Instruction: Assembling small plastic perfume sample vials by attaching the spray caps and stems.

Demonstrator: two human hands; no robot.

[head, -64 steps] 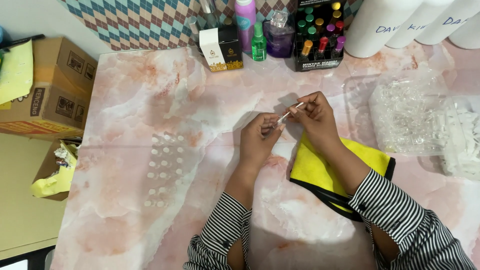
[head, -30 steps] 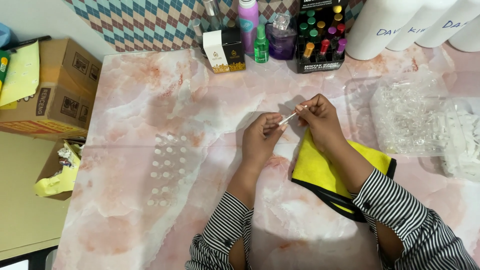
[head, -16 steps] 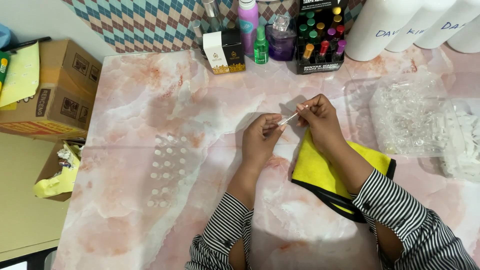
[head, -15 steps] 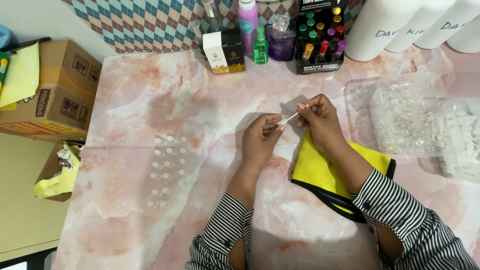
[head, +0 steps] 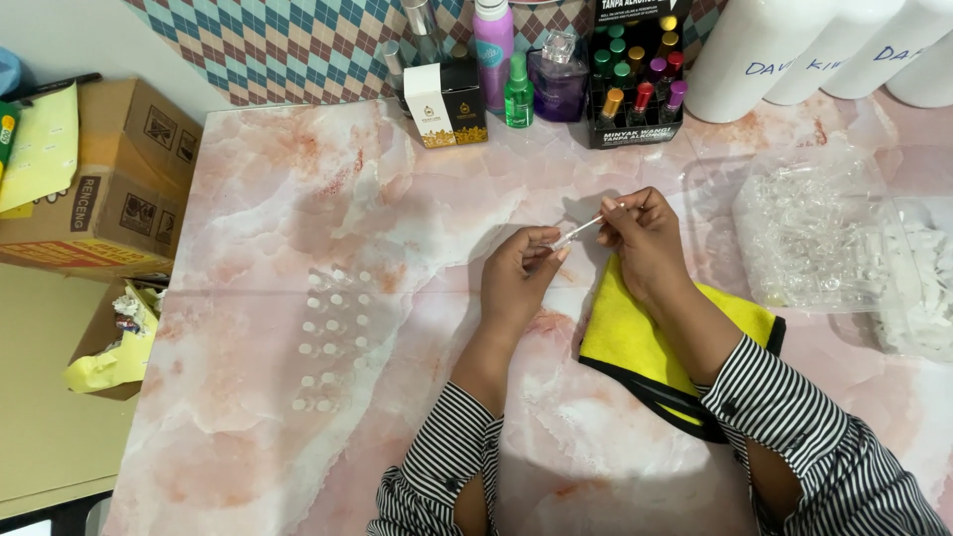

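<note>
My left hand (head: 521, 273) and my right hand (head: 640, 233) meet above the marble-patterned tabletop (head: 298, 199), each pinching one end of a small clear vial (head: 579, 232) with a thin white stem. The left fingers grip the lower end, the right fingers the upper end. Under my right wrist lies a yellow cloth (head: 645, 342) with a black border. Both arms wear black-and-white striped sleeves. To the left of my left hand, several small clear vials (head: 333, 333) stand in rows on the table.
A clear plastic bag of small vials (head: 809, 233) and a bag of white caps (head: 918, 288) lie at the right. Bottles, a small box (head: 447, 99), a display of coloured bottles (head: 635, 74) and large white containers (head: 754, 50) line the back. Cardboard boxes (head: 104, 189) sit off the left edge.
Both hands stay nearly where they were, still holding the vial between them. Only small finger movements show.
</note>
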